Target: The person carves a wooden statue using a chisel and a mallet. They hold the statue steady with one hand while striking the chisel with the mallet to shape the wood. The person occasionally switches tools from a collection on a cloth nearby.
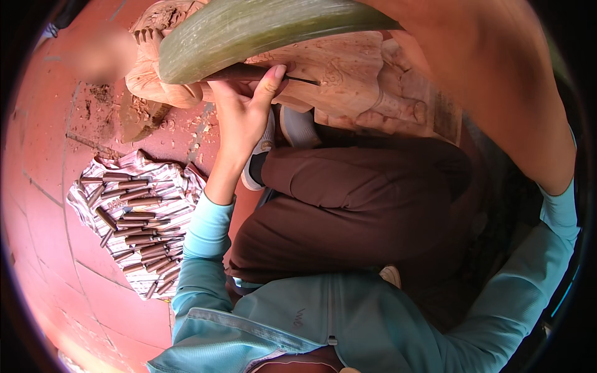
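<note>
My left hand (245, 109) grips the dark handle of a carving chisel (239, 73), thumb laid along it. The thin blade points right, and its tip meets the surface of a reddish-brown wooden carving (354, 65) of a figure with draped folds. High in the view, my right hand (413, 22) is closed round the narrow end of a green, club-like mallet (267, 34), partly cut off by the upper edge. The mallet's broad end hangs over the chisel handle and hides part of the carving; I cannot tell whether they touch.
On the tiled floor at left, a striped cloth (93, 202) bears several chisels (140, 236) with brown handles. Wood shavings (199, 133) and a wood block (140, 115) lie near the carving. My bent legs in brown trousers (348, 211) and a grey shoe (298, 126) are close below it.
</note>
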Available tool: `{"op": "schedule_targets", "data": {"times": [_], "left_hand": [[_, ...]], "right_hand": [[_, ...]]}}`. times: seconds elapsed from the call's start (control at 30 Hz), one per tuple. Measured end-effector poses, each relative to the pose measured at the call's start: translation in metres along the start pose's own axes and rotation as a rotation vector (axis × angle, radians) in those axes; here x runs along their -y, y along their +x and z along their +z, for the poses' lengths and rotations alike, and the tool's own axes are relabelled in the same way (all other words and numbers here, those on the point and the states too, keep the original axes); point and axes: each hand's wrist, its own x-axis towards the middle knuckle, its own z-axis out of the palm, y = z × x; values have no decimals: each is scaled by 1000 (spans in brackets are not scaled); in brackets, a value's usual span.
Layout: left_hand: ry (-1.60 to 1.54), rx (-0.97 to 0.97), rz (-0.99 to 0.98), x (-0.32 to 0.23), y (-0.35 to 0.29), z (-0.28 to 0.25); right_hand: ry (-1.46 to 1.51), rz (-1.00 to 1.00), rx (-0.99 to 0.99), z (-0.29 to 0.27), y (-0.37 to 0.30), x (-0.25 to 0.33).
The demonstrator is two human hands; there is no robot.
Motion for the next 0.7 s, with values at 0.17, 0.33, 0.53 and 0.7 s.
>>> {"op": "schedule_targets", "data": {"times": [0.17, 0.33, 0.53, 0.7], "left_hand": [[-21, -20, -27, -4, -8, 3], [6, -87, -14, 3, -21, 6], [-198, 83, 349, -3, -63, 30], [9, 57, 184, -6, -36, 16]], "right_hand": [[-18, -26, 38, -5, 3, 2], [-40, -19, 81, -7, 4, 3], [-83, 43, 200, -11, -3, 2], [-112, 185, 403, -17, -16, -3]]}}
